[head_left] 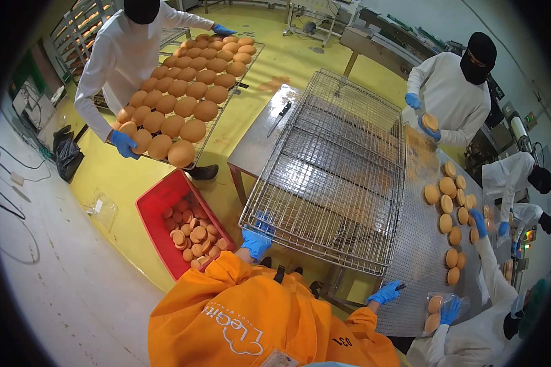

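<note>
My left hand (pixel 257 242), in a blue glove, is closed on the near left corner of a metal wire rack (pixel 324 183), its fingertips reaching past the wires. The rack lies on the worktable in front of me, apparently stacked with another, and bears no buns. At the table's near edge, my right hand (pixel 383 293), also blue-gloved, is closed around a small dark object (pixel 401 285). Most of that object is hidden by the fingers. A knife (pixel 280 118) with a dark handle rests on the metal tabletop beyond the rack's left side.
To the left, a co-worker holds a wire rack full of round buns (pixel 196 92). A red crate (pixel 159 211) of bun pieces stands on the floor below. On the right, loose buns (pixel 446 203) lie on a perforated metal table (pixel 413 293), where several co-workers handle buns and bags.
</note>
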### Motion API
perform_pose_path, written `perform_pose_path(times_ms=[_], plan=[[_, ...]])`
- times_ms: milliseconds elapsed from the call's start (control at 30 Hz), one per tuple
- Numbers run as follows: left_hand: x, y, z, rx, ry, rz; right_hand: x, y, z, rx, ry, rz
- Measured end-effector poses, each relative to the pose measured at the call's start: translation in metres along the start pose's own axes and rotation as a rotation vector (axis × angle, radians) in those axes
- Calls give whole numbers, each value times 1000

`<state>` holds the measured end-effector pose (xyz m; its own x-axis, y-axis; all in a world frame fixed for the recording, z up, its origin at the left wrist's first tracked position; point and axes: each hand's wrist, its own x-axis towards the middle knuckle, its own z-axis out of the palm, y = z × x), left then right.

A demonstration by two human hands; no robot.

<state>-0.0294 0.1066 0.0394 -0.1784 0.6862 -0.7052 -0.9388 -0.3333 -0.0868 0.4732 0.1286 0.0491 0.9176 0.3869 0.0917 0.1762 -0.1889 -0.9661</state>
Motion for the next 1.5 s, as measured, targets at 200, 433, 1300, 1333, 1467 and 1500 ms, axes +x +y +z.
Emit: perform_pose_path(times_ms=[200, 433, 1300, 1333, 1467, 1500], plan=[[19, 38, -43, -1417, -285, -1098, 12, 5, 10, 111, -161, 227], [7, 12, -7, -3298, 893, -1134, 1, -15, -2, 241, -144, 270], [10, 33, -32, -2726, 507, -1321, -69, -107, -23, 270, -189, 167], [4, 29, -26, -2787, 457, -1179, -67, -105, -26, 271, -184, 165], [10, 37, -32, -2902, 269, -848, -72, -112, -25, 260, -195, 133], [12, 36, -31, -2912, 218, -742, -70, -111, -24, 263, -208, 134]])
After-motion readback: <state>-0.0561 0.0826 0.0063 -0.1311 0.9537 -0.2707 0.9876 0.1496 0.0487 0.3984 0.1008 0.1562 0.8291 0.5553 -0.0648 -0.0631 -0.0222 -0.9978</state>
